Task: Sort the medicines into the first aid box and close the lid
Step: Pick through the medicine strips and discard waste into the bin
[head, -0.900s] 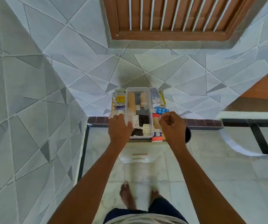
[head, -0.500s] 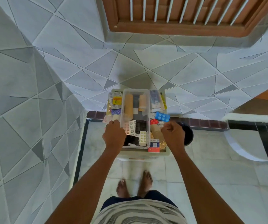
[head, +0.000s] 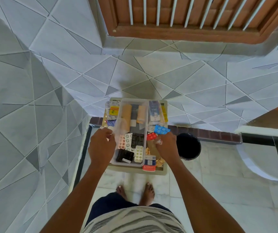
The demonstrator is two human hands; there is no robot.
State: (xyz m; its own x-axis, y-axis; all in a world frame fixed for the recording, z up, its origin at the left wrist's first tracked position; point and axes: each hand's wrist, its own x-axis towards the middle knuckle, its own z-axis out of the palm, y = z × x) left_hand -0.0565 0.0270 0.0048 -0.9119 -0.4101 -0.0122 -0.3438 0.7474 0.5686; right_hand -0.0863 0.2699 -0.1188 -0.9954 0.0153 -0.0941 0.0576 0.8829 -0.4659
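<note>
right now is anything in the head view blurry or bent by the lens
Head view: the clear tray is sharp, but the left hand and right hand blur at the fingers; the wide lens bows the window frame and the wall tile lines.

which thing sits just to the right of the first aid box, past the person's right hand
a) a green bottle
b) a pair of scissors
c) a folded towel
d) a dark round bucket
d: a dark round bucket stands on the floor beside the first aid box, just beyond the right hand; no bottle, towel or scissors shows there.
</note>
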